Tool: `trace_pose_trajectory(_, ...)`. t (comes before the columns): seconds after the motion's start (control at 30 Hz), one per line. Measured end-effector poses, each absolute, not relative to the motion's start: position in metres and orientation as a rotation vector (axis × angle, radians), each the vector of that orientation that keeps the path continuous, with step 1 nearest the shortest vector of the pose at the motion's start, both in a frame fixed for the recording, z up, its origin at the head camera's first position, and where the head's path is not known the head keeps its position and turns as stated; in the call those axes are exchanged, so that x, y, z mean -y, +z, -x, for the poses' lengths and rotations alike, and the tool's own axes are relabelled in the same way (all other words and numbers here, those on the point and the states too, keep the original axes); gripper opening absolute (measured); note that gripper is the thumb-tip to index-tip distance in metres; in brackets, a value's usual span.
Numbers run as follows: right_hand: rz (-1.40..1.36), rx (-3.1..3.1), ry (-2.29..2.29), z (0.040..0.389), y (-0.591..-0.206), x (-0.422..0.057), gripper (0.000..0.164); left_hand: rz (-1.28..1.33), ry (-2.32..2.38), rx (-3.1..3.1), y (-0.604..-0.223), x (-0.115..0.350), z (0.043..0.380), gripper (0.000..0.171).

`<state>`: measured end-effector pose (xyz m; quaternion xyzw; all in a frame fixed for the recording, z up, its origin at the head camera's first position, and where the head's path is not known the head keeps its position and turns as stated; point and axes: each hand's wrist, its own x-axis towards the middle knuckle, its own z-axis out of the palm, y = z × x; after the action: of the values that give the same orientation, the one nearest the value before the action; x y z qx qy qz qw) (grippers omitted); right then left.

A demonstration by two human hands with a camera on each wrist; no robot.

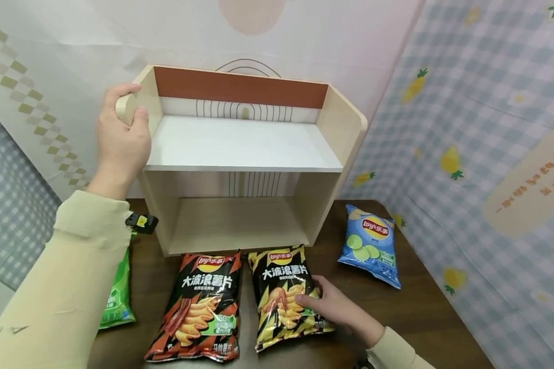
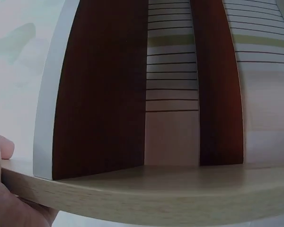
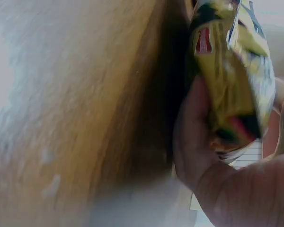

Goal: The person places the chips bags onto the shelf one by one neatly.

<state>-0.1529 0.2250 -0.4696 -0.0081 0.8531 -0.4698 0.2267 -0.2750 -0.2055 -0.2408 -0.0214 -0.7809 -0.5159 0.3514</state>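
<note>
My left hand (image 1: 123, 134) grips the upper front edge of the left side panel of a small two-tier wooden shelf (image 1: 351, 120). Its fingers lie over the outer side and the thumb on the inner side; the left wrist view shows part of the hand at the panel edge. With my right hand (image 1: 334, 305) I hold the right side of a yellow-and-black bag of potato chips (image 1: 279, 287), thumb on its front. In the right wrist view, fingers wrap around the bag (image 3: 232, 80). Left of it lies a red-and-black chip bag (image 1: 203, 307).
A blue chip bag (image 1: 371, 246) lies on the dark wooden table (image 1: 424, 312) right of the shelf. A green chip bag (image 1: 120, 297) is partly hidden behind my left sleeve. Patterned cloth (image 1: 466, 102) hangs behind and along the right side.
</note>
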Motion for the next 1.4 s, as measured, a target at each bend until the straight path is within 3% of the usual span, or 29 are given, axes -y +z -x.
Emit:
trace_pose_trajectory(0.17, -0.024, -2.254, -1.35, 0.155, -0.471, -0.225, 0.104, 0.05, -1.327, 2.013, -0.241, 0.204, 0.276, 0.038)
trace_pose_trajectory(0.47, 0.091, -2.248, -1.493, 0.16, -0.474, -0.22, 0.095, 0.032, -1.273, 2.0, -0.242, 0.209, 0.274, 0.037)
trace_pose_trajectory(0.77, 0.199, -2.139, -1.62, 0.168, -0.462, -0.216, 0.075, 0.01, -1.291, 2.036, -0.242, 0.21, 0.273, 0.038)
trace_pose_trajectory(1.03, 0.207, -2.307, -1.551, 0.184, -0.457, -0.215, 0.076, 0.018, -1.283, 2.033, -0.241, 0.21, 0.271, 0.038)
trace_pose_trajectory(1.4, 0.135, -2.527, -1.476, 0.215, -0.445, -0.207, 0.093, 0.005, -1.325, 2.036, -0.241, 0.208, 0.274, 0.038)
